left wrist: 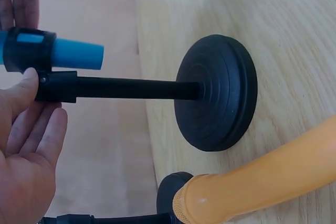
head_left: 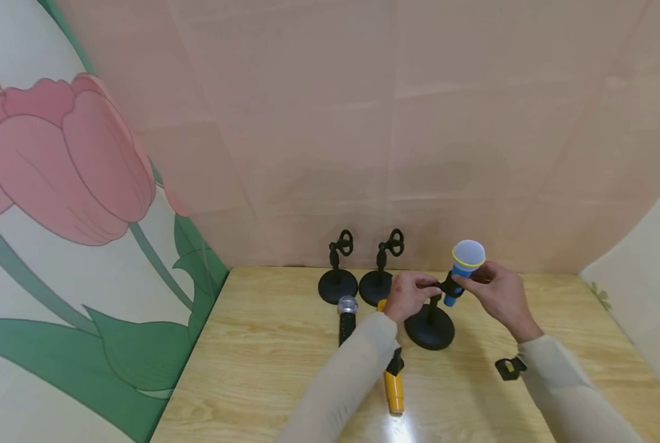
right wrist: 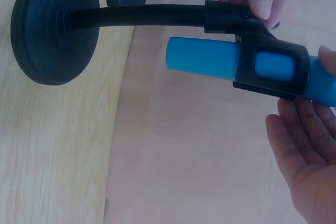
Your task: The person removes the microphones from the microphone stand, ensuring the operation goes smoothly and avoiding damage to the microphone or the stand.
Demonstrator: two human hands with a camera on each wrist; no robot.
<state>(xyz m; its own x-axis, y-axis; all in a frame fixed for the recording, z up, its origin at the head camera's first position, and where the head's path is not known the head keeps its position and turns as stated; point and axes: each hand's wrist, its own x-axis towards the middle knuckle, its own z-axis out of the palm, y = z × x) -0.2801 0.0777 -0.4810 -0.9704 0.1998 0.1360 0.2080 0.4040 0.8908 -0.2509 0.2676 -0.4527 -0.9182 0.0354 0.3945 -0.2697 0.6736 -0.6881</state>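
Note:
A blue microphone (head_left: 465,266) with a white head sits in the clip (right wrist: 273,67) of a black stand (head_left: 430,326) near the middle of the table. My left hand (head_left: 430,287) pinches the stand's joint just below the clip; its thumb (left wrist: 27,88) presses on that joint. Around the microphone's body, above the clip, my right hand (head_left: 467,280) holds the microphone, palm (right wrist: 310,161) underneath. The blue handle (left wrist: 74,56) pokes out below the clip. The stand's round base (left wrist: 220,93) rests on the wood.
Two empty black stands (head_left: 337,280) (head_left: 379,280) stand at the back. A black and silver microphone (head_left: 347,319) and an orange one (head_left: 393,384) lie on the wooden table (head_left: 263,369), the orange partly under my left sleeve. A loose black clip (head_left: 510,368) lies at right.

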